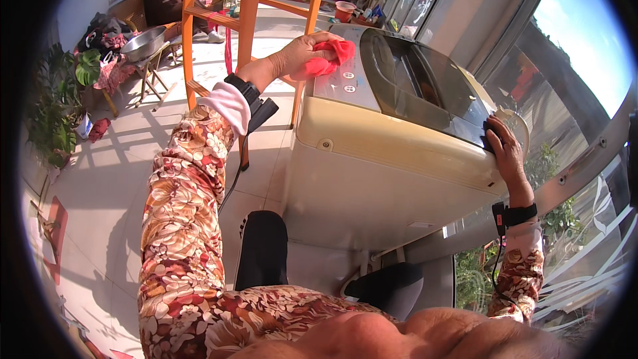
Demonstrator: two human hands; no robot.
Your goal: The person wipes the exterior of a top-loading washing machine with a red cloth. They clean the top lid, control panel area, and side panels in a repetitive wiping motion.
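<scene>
Before me stands a top-loading washing machine [359, 179] with a cream rim and a dark see-through lid [398, 75]. My left hand [304, 55] grips a bunched red cloth [334, 57], pressed against the grey control panel [344, 92] along the machine's left side. Part of the panel and its buttons is hidden beneath the cloth and hand. At the lid's right edge, my right hand [506, 147] rests on the machine's rear corner with its fingers spread and no object visible in it.
An orange wooden stepladder [249, 15] rises just left of the machine. Farther left, a metal basin [144, 45] sits on a folding stool, near a seated person [169, 0]. Potted plants [55, 104] line the left wall. Glass windows [563, 85] border the right side.
</scene>
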